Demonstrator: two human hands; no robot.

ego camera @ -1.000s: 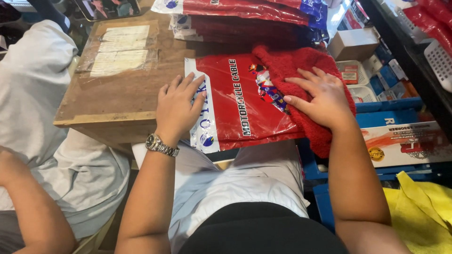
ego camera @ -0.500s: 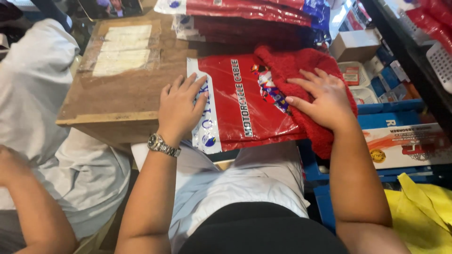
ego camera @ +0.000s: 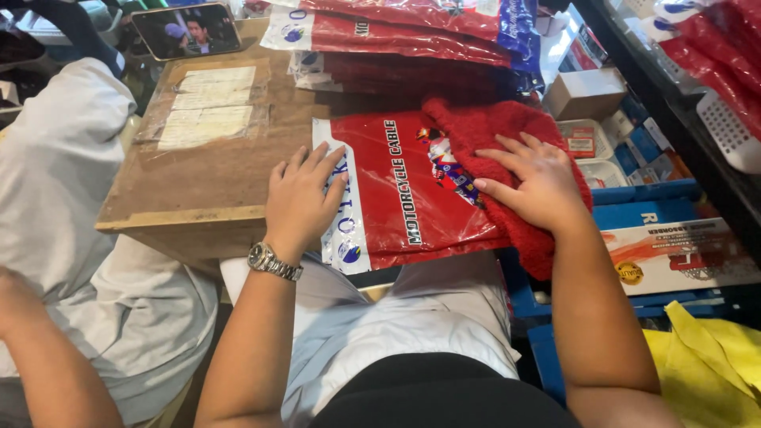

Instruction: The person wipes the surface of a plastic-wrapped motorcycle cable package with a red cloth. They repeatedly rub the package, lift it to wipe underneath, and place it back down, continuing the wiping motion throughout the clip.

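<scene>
Partly under red cloth [ego camera: 507, 135]: packet [ego camera: 404, 190].

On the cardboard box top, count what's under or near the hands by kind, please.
Flat red plastic packets under the hands: 1
Red fuzzy cloths: 1
Stacks of red packets at the back: 1, packet count unclear
Phones propped at the far corner: 1
Total: 4

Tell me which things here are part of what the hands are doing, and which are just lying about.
In use: red plastic packet, red cloth, left hand, right hand, wooden box.
Lying about: packet stack, phone, small cardboard box, yellow cloth.
</scene>
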